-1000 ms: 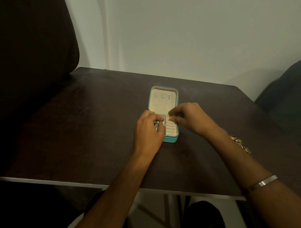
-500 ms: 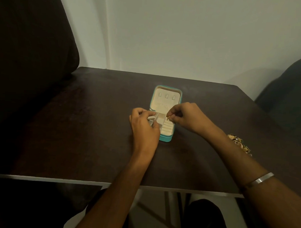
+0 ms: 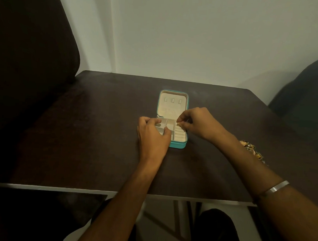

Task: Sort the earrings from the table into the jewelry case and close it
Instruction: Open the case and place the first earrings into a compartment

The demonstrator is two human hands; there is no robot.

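The case [image 3: 172, 119] lies open near the middle of the desk [image 3: 92, 135], its lid laid flat toward the far edge, the tray half toward me. My left hand [image 3: 153, 136] rests on the tray's left side, fingers curled over its rim and into the left compartments, thumb hooked on the near part; it holds the case steady. My right hand [image 3: 200, 122] hovers at the tray's right edge, thumb and forefinger pinching a small gold earring [image 3: 178, 123] just above the top of the ring-roll column (whether it touches the padding I cannot tell).

More earrings [image 3: 251, 150] lie in a small gold heap on the desk just beyond my right forearm, partly hidden by it, well apart from the case. A silver bangle [image 3: 275, 187] sits on that forearm near the desk's front edge.

To the left of the case the dark desk runs bare up to a sofa cushion [image 3: 29, 78] that presses against its left edge. Behind the lid there is bare desk up to the far edge, then the wall [image 3: 194, 40]. On the right, a dark chair [image 3: 305, 97] stands just off the far corner.
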